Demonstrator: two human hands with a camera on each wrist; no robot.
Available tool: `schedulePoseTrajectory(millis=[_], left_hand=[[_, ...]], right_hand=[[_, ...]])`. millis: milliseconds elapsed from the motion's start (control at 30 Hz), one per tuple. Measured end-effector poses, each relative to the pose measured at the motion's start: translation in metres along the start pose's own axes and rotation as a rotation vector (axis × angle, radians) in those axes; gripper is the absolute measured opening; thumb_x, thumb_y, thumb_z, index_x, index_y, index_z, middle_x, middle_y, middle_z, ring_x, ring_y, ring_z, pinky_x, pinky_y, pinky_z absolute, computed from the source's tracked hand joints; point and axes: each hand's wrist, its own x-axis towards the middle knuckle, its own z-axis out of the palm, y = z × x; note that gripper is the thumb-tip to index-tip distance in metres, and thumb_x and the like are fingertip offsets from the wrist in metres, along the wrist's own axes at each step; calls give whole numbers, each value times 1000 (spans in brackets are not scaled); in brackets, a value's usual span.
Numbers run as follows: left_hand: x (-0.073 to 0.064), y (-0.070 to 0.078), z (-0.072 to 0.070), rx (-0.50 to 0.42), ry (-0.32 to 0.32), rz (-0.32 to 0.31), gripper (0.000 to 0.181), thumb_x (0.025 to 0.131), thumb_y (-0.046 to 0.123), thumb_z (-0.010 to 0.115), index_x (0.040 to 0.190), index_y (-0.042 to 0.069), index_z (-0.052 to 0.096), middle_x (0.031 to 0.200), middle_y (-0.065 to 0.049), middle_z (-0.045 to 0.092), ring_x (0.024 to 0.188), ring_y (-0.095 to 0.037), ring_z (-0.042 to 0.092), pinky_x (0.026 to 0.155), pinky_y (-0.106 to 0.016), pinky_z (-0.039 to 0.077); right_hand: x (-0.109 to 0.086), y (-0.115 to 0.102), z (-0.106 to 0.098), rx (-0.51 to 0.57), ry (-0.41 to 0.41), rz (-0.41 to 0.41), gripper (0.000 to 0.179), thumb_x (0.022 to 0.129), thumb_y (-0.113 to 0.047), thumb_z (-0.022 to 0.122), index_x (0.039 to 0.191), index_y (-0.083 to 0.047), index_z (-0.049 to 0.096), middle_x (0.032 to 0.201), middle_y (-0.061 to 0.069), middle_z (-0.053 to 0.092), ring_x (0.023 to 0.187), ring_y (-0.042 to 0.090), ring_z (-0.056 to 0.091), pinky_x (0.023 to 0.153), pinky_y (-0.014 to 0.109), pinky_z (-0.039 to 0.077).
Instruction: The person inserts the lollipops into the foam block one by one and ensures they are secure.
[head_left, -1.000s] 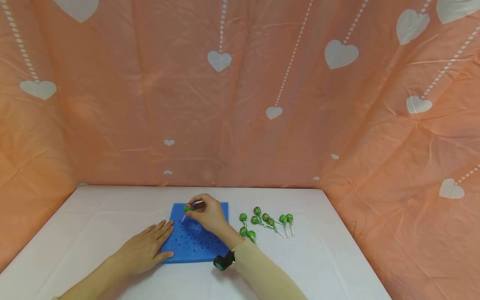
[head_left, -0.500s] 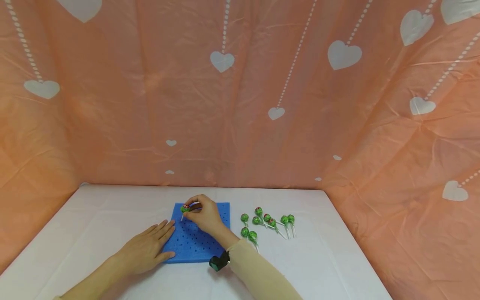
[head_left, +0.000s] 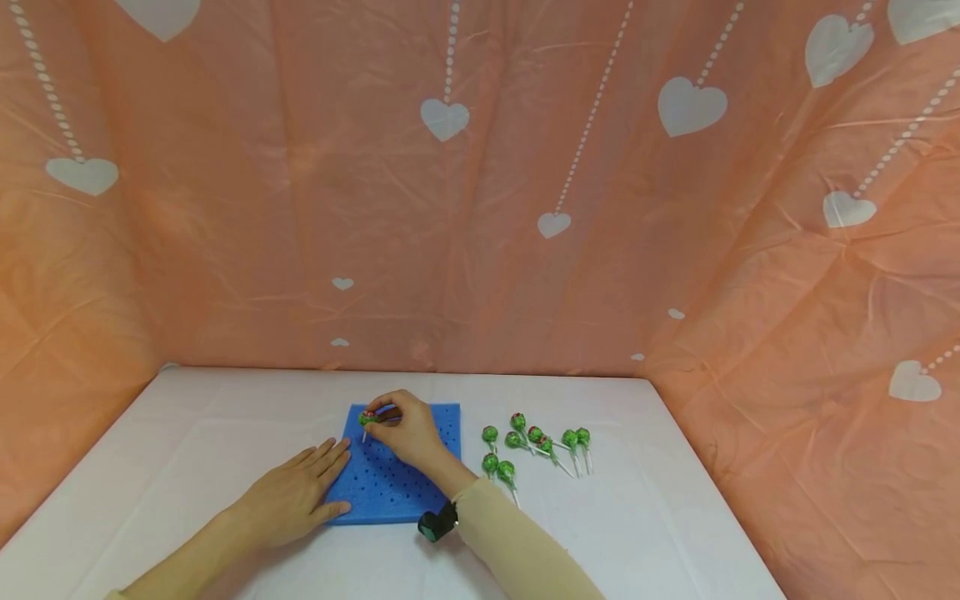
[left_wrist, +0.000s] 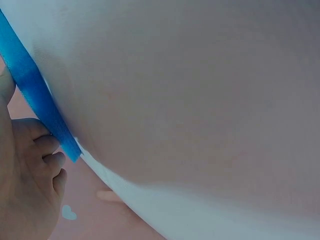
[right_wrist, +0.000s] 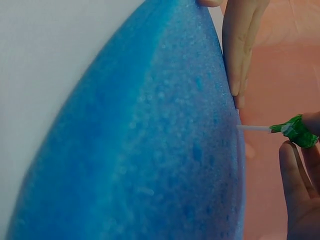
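Observation:
A blue foam board (head_left: 397, 492) dotted with small holes lies on the white table. My right hand (head_left: 411, 433) pinches a lollipop (head_left: 367, 418) in a green and red wrapper by its head, over the board's back left corner. In the right wrist view the white stick of the lollipop (right_wrist: 296, 132) points down, its tip right at the foam surface. My left hand (head_left: 292, 496) lies with straight fingers along the board's left edge, thumb at the front left corner. The left wrist view shows the left hand (left_wrist: 32, 170) against the side of the foam board (left_wrist: 37, 87).
Several more green-wrapped lollipops (head_left: 546, 447) lie loose on the table, right of the board. The white table (head_left: 600, 533) is backed by an orange curtain (head_left: 480, 308) with white hearts. A black wrist camera (head_left: 438, 523) hangs under the right wrist, above the board's front right corner.
My right hand has moved slightly left with the lollipop, and its stick has come down to the board's back left corner. My left hand has stayed on the board's edge.

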Motion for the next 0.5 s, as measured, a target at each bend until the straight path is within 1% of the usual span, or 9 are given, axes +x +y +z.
schedulePoseTrajectory(millis=[200, 333, 500], left_hand=[[0, 0, 0, 0, 1, 1, 77, 100, 58, 50, 144, -5, 51, 157, -22, 44, 145, -43, 42, 117, -56, 40], [-1, 0, 0, 8, 14, 6, 76, 100, 58, 50, 144, -5, 52, 156, -22, 45, 145, -42, 43, 117, -56, 40], [-1, 0, 1, 16, 26, 13, 76, 100, 57, 51, 143, -5, 52, 155, -23, 46, 144, -42, 44, 116, -56, 41]], right_hand=[[2, 0, 3, -31, -4, 5, 20, 92, -12, 74, 112, -11, 71, 116, 7, 67, 99, 13, 72, 73, 13, 58], [2, 3, 4, -65, -9, 0, 19, 91, -13, 75, 110, -11, 72, 113, 6, 69, 96, 10, 72, 75, 12, 57], [2, 6, 5, -78, 1, -4, 17, 90, -14, 76, 107, -11, 74, 110, 5, 69, 94, 10, 72, 75, 12, 57]])
